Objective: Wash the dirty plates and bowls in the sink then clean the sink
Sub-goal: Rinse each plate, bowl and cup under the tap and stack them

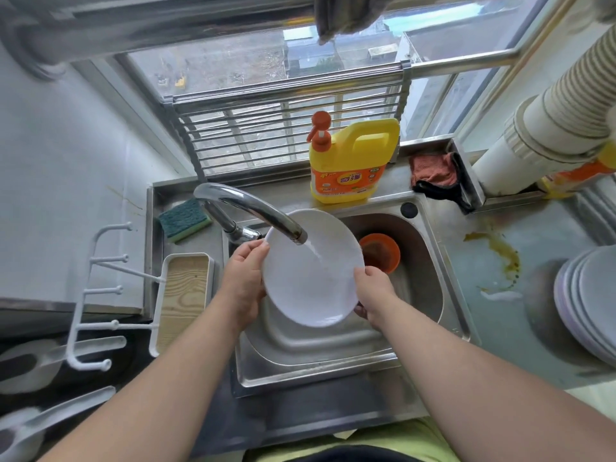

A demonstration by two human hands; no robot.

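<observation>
A round white plate (311,271) is held tilted over the steel sink (430,261), under water running from a curved chrome tap (253,208). Its left rim is gripped by the left hand (245,278), its lower right rim by the right hand (375,295), fingers curled round the edge in both cases. The plate's glossy face looks free of food, so rinsing is judged nearly done. An orange bowl (380,253) is left in the basin, seemingly unwashed. A stack of pale plates (586,305) rests on the right counter, near a yellowish spill (496,258). The sink has yet to be cleaned. A green sponge (184,219) and yellow detergent jug (350,161) are seen behind the basin
</observation>
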